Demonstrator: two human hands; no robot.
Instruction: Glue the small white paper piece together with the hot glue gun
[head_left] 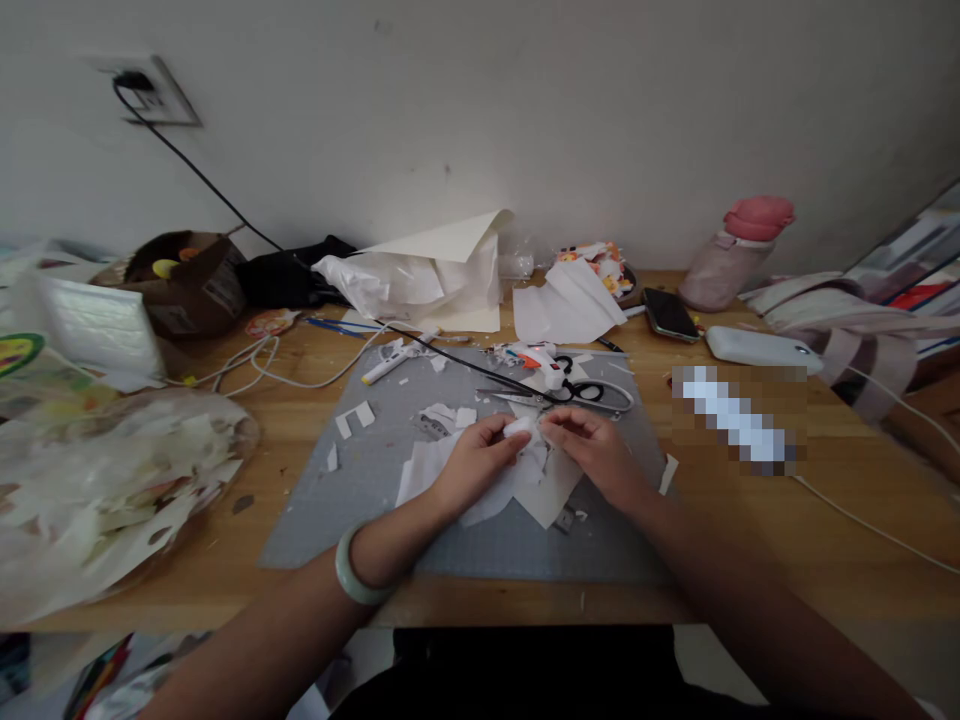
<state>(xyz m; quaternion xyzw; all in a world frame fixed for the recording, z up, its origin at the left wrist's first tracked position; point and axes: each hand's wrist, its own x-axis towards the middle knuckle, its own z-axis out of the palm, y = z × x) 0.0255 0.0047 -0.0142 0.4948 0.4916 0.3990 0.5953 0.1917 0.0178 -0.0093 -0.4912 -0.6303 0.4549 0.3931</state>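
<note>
Head view: left hand (pixel 480 448) and right hand (pixel 598 448) nearly meet above the grey cutting mat (pixel 322 525), toward the front edge of the counter (pixel 750 520), thumb and fingers of each pinched together on a small white paper piece (pixel 520 428) between them. Paper scraps (pixel 427 472) lie beneath and left of the hands; scissors (pixel 587 391) and a white-and-orange glue gun (pixel 553 372) lie just beyond, rear-edge side. Pink-lidded bottle (pixel 726 265) stands near the counter's rear right corner.

two bare hands (pixel 484 455) (pixel 602 455), one pale bangle (pixel 346 570), one grey cutting mat (pixel 322 515), one pair of scissors (pixel 571 388), one pink-lidded bottle (pixel 720 270), one cardboard box (pixel 187 300)
</note>
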